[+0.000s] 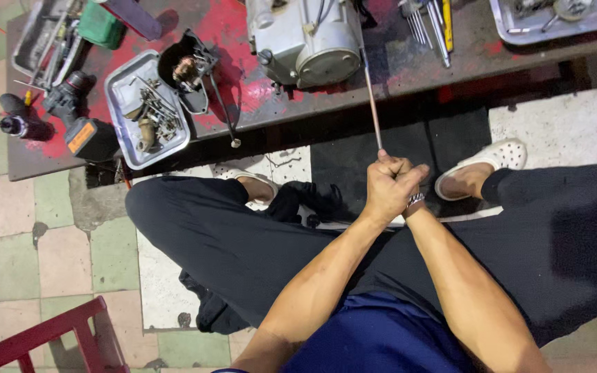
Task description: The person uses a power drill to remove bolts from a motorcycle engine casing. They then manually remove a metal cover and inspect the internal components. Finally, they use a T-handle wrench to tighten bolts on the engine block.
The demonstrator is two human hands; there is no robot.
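The grey engine case (307, 38) sits on the low workbench (409, 76), ahead of the seated person. A long thin rod (372, 103) runs from the engine's right side back toward the body, its long axis nearly straight fore-aft. Left hand (385, 190) and right hand (412, 183) are clasped together round its near end, forearms converging, right wrist tucked behind.

engine (309, 38) on bench (416, 76) | tray (122, 90) left of it (drill (77, 114) further left) | rod (372, 110) before engine

A long thin metal rod (372, 103) slants up to the grey engine (307, 38), its lower end gripped.
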